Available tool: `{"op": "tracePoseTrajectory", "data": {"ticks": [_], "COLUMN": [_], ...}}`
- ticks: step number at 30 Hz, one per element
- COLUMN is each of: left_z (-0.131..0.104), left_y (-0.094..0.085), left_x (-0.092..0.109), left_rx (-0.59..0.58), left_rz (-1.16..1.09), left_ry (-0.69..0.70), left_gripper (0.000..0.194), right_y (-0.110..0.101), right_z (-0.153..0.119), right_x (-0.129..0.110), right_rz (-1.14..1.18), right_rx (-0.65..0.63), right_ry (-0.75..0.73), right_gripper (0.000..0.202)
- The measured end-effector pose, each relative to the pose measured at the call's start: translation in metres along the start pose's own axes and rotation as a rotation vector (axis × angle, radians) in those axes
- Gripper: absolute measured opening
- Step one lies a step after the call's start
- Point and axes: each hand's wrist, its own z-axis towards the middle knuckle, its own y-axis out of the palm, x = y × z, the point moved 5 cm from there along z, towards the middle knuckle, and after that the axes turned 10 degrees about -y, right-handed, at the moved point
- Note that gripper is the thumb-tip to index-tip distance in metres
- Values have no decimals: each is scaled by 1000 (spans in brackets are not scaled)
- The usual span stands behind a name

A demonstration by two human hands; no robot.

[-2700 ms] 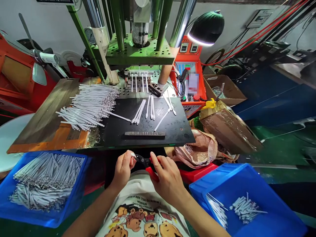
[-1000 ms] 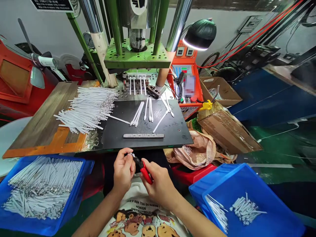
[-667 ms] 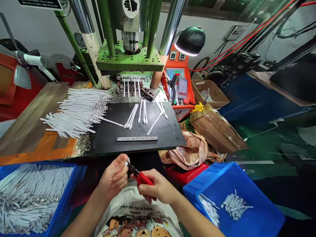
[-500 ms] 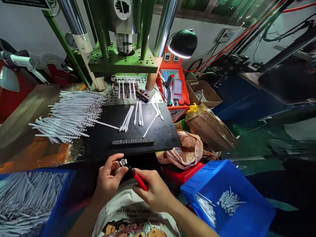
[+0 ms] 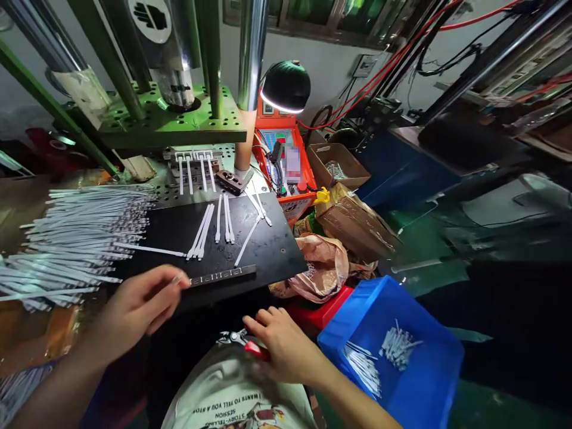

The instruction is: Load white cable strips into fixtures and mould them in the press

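Note:
My left hand (image 5: 143,304) is at the table's front edge, thumb and fingers pinched together. Its fingertips meet the left end of a dark slotted bar (image 5: 243,273); something small and pale may be between them, too small to name. Above my lap, my right hand (image 5: 286,345) is curled loosely around cutting pliers (image 5: 233,338) with red handles, jaws pointing left. The palm hides part of the handles. Beyond the bar, several white cable ties (image 5: 201,232) lie on the black table plate (image 5: 170,223). A big pile of similar white strips (image 5: 89,232) lies to the left.
A green press (image 5: 174,122) stands over a metal fixture (image 5: 192,161) holding several white strips. Behind it are a lamp (image 5: 288,86) and an orange control box (image 5: 286,155). A blue bin (image 5: 429,369) with white pieces stands at right, near a crumpled bag (image 5: 324,262).
My left hand has left the pliers' jaws and moved left and forward to the bar, whose left end now sits further forward. The pliers have dropped toward my lap. The view has turned right.

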Motion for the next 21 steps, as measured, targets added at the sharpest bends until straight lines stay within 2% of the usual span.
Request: {"op": "tracePoseTrajectory", "data": {"ticks": [2,4,6,8,11,13,16,19,21], "left_z": [43,86,125,153,175,178,164,122,81], "left_y": [30,67,101,128,151,154,144,123,108], "left_x": [32,58,74,78,72,69,75,87,89], "left_rx": [-69,-36,13,56,92,100,91,37,-59], "left_rz": [399,825,951,977,994,978,893,728,432], "left_ry": [96,209,237,228,179,145,148,221,245], "left_gripper": [29,24,18,19,21,21,22,20,23], "right_y": [5,10,12,15,18,15,3,-18,-34], "right_z": [-1,-3,-6,-11,-22,-30,-39,-43,-42], "right_x": [-1,-2,-2,0,5,11,17,17,13], "right_rz": [-61,-17,24,72,164,182,230,302,301], "right_rx": [20,65,129,175,213,276,399,605,755], "right_ry": [33,48,81,113,116,123,66,-45,-110], "right_gripper": [56,61,67,71,76,74,68,65,61]}}
